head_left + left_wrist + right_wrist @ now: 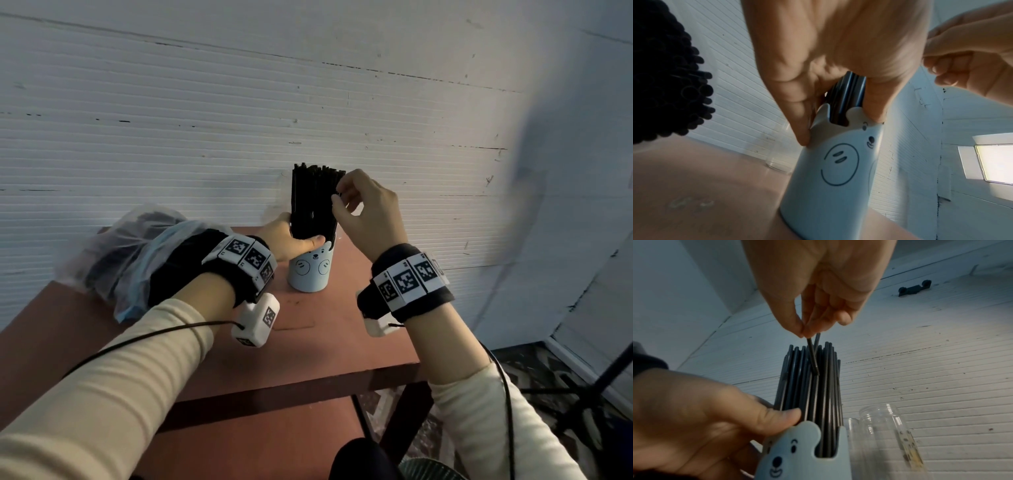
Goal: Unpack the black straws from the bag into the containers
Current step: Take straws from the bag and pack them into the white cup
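A pale blue bear-faced cup (pixel 310 270) (pixel 834 175) (pixel 797 456) stands on the brown table (pixel 325 342), packed with upright black straws (pixel 313 202) (pixel 813 386). My left hand (pixel 294 240) (pixel 830 65) (pixel 701 418) grips the straw bundle just above the cup's rim. Above the bundle, my right hand (pixel 342 198) (pixel 804 332) pinches the top of one black straw (pixel 812 356) between thumb and fingertips. A clear plastic bag (pixel 126 253) with more black straws (pixel 668 81) lies at the table's left.
Two clear glass jars (pixel 885 434) stand right behind the cup, against the white ribbed wall (pixel 308 102); one shows as a jar (pixel 779 154) in the left wrist view. The table's near-right edge drops to a patterned floor (pixel 513 370) with a black stand.
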A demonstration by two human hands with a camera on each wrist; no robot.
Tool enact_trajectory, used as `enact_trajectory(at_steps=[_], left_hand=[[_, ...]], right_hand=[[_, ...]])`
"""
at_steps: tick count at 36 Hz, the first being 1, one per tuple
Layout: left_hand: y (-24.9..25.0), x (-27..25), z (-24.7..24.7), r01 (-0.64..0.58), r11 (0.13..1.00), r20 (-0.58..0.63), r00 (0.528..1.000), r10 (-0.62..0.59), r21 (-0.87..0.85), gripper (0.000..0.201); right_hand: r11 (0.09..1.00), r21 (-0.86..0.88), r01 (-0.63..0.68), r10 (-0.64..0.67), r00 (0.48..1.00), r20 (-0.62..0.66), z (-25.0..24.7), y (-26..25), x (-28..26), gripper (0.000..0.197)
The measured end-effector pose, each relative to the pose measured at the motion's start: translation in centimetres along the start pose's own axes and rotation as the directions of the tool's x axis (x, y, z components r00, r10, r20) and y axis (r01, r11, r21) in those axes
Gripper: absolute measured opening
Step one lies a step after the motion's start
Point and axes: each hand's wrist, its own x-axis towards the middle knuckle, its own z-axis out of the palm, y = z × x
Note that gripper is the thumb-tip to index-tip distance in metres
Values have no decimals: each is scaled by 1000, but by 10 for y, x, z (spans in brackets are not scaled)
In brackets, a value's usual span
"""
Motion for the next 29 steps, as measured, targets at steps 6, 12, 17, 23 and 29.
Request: enact_trajectory(at_steps=[6,12,17,23,29], left_hand=[[1,-3,0,14,1000,-33,999,-14,-5,82],[6,0,-8,36,999,37,999,-34,-38,87],[14,-1,-14,-58,998,109,992,58,-11,32],[15,-2,-12,-61,998,78,995,61,3,53],[16,-3,-10,-59,998,45,997,59,-8,51]], right_hand=[[1000,3,-22,22,1000,8,1,3,0,11],[993,-31,-112,114,990,85,4,8,0,11],[969,-82,-233,241,963,124,8,13,3,9],[948,-133,-288,305,943,130,9,13,7,11],[935,-144,-324,341,932,122,12,7,10,15]])
